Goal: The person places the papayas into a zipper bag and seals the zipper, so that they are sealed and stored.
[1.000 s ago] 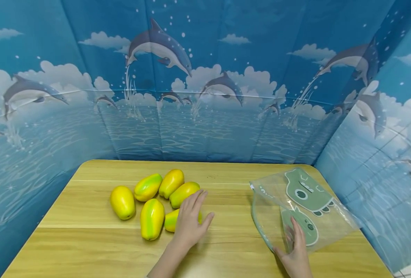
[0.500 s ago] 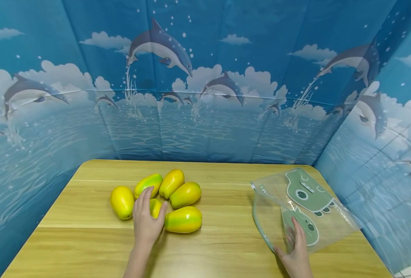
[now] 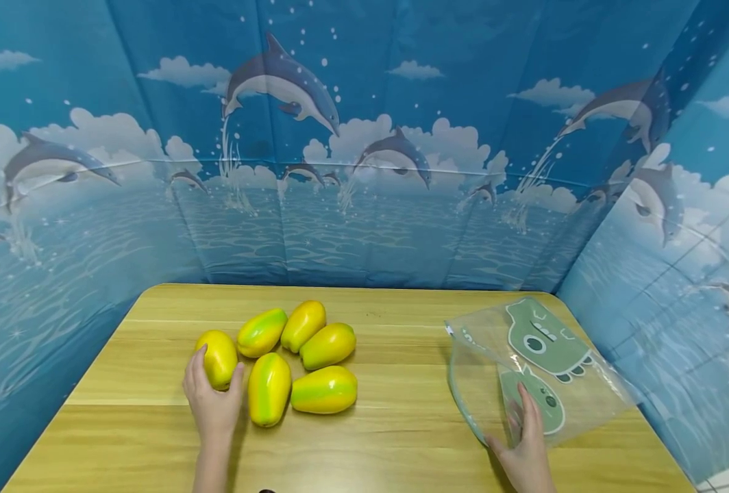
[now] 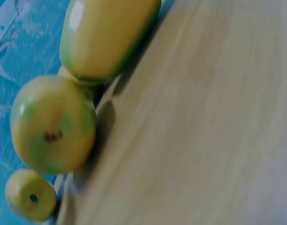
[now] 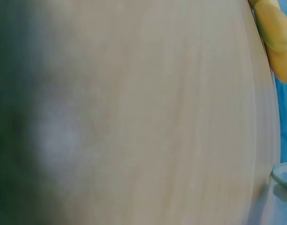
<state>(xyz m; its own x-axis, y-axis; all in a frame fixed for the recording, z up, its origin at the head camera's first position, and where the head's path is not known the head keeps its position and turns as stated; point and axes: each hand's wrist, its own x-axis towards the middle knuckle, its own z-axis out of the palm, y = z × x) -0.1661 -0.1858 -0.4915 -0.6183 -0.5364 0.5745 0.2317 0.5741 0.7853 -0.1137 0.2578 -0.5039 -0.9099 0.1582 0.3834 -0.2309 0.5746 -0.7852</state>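
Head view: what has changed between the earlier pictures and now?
The left hand moved leftward, from the right front fruit past the middle front one to the leftmost fruit; whether it grips it, I cannot tell. A small dark thing, unclear, now shows at the bottom edge. The other five fruits, the clear bag and the right hand at it stayed put.

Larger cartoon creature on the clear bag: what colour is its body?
Muted green; the creature shows best in the head view.

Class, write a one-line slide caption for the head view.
Left hand at the leftmost yellow-green fruit of six, right hand at a clear, green-printed bag.
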